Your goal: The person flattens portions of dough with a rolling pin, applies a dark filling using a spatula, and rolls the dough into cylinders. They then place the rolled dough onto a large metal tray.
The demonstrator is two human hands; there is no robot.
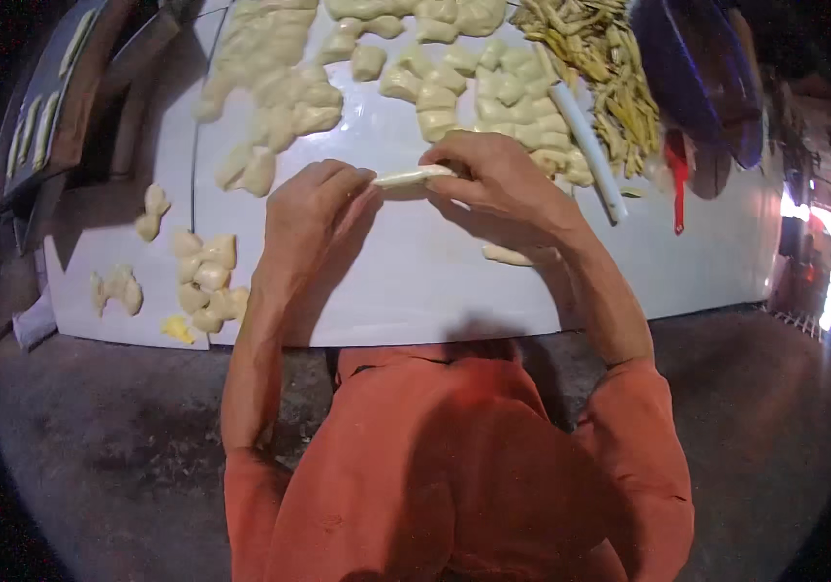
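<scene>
Between my two hands a pale, elongated dough strip (pixel 404 177) is held level over the white work table (pixel 415 281). My left hand (pixel 309 209) has closed fingers on its left end, and my right hand (pixel 488 179) pinches its right end between thumb and fingers. Another short dough strip (pixel 505 254) lies below my right hand. Beyond my hands are many soft, pale dough lumps (pixel 435 107), and more lumps (pixel 207 274) sit at the near left of the table.
A tilted tray (pixel 62 112) with several dough strips stands at far left. At the back right are a pile of yellowish strips (pixel 619 107), a white rolling rod (pixel 585 150), a red utensil (pixel 677 179) and a dark blue tub (pixel 702 68). The table's front edge curves before my body.
</scene>
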